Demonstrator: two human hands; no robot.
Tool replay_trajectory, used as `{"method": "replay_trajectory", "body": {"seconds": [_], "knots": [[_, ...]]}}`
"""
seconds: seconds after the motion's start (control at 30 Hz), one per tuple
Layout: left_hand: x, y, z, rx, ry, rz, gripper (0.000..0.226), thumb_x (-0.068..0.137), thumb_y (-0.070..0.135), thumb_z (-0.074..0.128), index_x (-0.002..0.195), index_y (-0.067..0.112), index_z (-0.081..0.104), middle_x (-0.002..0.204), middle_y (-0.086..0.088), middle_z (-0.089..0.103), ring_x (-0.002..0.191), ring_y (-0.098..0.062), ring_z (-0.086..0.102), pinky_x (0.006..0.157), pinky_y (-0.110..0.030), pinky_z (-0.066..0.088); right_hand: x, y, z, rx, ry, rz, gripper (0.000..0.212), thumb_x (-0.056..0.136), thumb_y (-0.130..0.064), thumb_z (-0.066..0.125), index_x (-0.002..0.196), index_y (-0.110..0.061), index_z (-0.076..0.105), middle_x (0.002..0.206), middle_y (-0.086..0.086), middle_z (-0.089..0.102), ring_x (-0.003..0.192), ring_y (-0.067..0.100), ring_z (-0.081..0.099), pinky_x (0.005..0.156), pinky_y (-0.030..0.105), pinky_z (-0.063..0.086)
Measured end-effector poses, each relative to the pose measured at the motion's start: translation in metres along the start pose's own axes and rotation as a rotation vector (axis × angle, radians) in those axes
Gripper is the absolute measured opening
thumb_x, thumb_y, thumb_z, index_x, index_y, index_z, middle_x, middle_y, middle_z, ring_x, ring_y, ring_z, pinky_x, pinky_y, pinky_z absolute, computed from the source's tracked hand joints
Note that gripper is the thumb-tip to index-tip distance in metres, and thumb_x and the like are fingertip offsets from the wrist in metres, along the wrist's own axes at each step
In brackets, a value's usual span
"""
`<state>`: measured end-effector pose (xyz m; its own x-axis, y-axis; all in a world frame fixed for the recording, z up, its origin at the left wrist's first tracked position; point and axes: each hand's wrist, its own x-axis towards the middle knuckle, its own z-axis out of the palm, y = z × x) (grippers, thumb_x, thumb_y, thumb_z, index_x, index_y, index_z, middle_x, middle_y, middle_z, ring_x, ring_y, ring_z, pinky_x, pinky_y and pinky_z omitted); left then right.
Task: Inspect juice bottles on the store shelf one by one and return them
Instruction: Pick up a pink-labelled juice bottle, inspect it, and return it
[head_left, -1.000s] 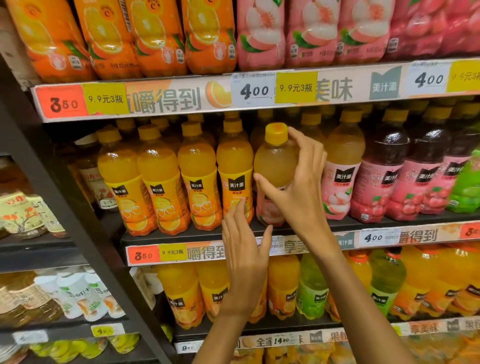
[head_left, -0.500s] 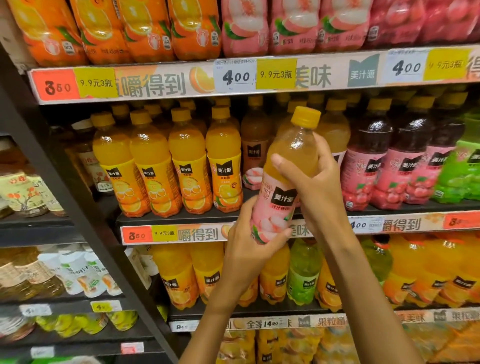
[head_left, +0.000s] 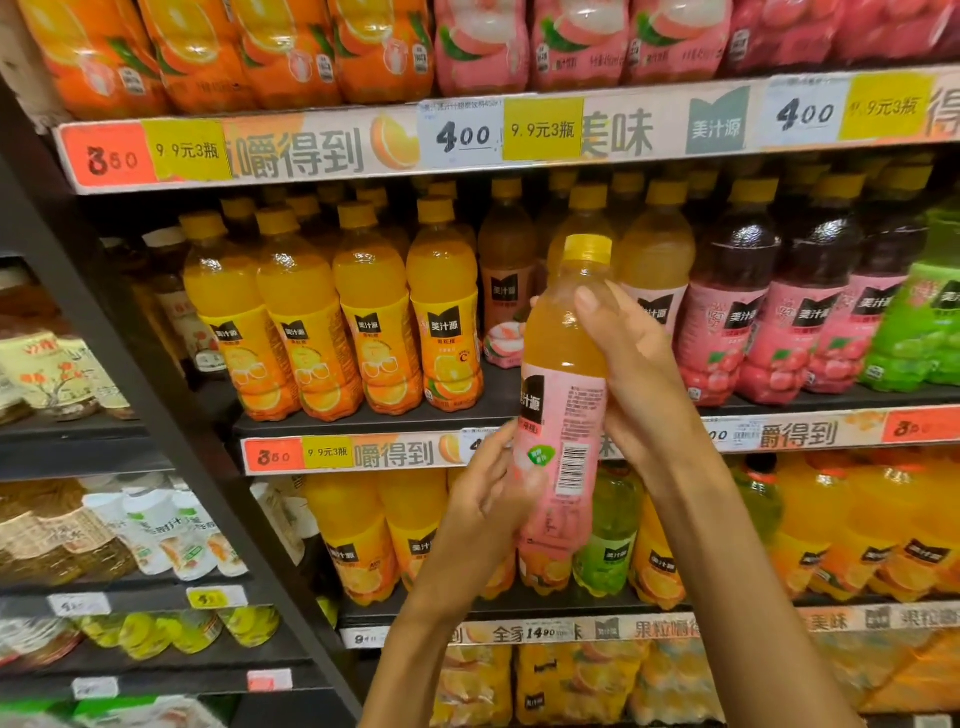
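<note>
A peach juice bottle (head_left: 563, 395) with a yellow cap and pink label is held upright in front of the middle shelf (head_left: 363, 423), its barcode and small print facing me. My right hand (head_left: 639, 374) grips its upper body, thumb across the front. My left hand (head_left: 485, 512) holds the lower part from the left, fingers curled round the label. A gap in the front row shows where another peach bottle (head_left: 506, 291) stands further back.
Orange juice bottles (head_left: 337, 322) fill the middle shelf's left, dark red ones (head_left: 737, 312) and green ones (head_left: 919, 327) the right. Price strips (head_left: 457, 135) run along each shelf edge. A dark upright post (head_left: 119, 364) divides this rack from the left one.
The bottle has come off the shelf toward me and turned from tilted to nearly upright, rotating so the barcode side faces me. My left hand has slid lower along its side.
</note>
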<state>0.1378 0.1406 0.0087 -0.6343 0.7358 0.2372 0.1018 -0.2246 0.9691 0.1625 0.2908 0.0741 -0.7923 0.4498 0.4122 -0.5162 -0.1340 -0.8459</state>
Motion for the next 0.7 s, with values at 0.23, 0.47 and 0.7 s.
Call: {"method": "replay_trajectory", "body": {"seconds": [0.23, 0.47, 0.7], "knots": [[0.001, 0.003, 0.003, 0.039, 0.222, -0.009, 0.037, 0.082, 0.048, 0.049, 0.107, 0.025, 0.063, 0.102, -0.005, 0.072, 0.095, -0.02, 0.067, 0.081, -0.03, 0.054, -0.005, -0.001, 0.024, -0.008, 0.05, 0.069, 0.045, 0.087, -0.042, 0.064, 0.119, -0.011, 0.062, 0.111, 0.01, 0.071, 0.106, 0.022, 0.066, 0.088, 0.031, 0.054], [-0.011, 0.004, -0.019, -0.479, -0.153, -0.267, 0.068, 0.082, 0.067, 0.042, 0.115, 0.012, 0.065, 0.09, -0.015, 0.069, 0.072, -0.025, 0.066, 0.064, -0.034, 0.055, -0.003, 0.016, 0.028, 0.381, -0.083, 0.317, 0.054, 0.084, -0.052, 0.052, 0.116, -0.01, 0.064, 0.113, 0.015, 0.069, 0.107, 0.03, 0.065, 0.088, 0.042, 0.053], [-0.012, 0.004, -0.024, -0.144, -0.042, -0.253, 0.06, 0.084, 0.069, 0.04, 0.122, 0.027, 0.062, 0.113, -0.007, 0.07, 0.107, -0.02, 0.065, 0.092, -0.036, 0.052, -0.004, 0.012, 0.027, 0.095, 0.066, 0.232, 0.056, 0.087, -0.045, 0.062, 0.12, -0.001, 0.062, 0.115, 0.022, 0.067, 0.107, 0.033, 0.065, 0.093, 0.042, 0.054]]}}
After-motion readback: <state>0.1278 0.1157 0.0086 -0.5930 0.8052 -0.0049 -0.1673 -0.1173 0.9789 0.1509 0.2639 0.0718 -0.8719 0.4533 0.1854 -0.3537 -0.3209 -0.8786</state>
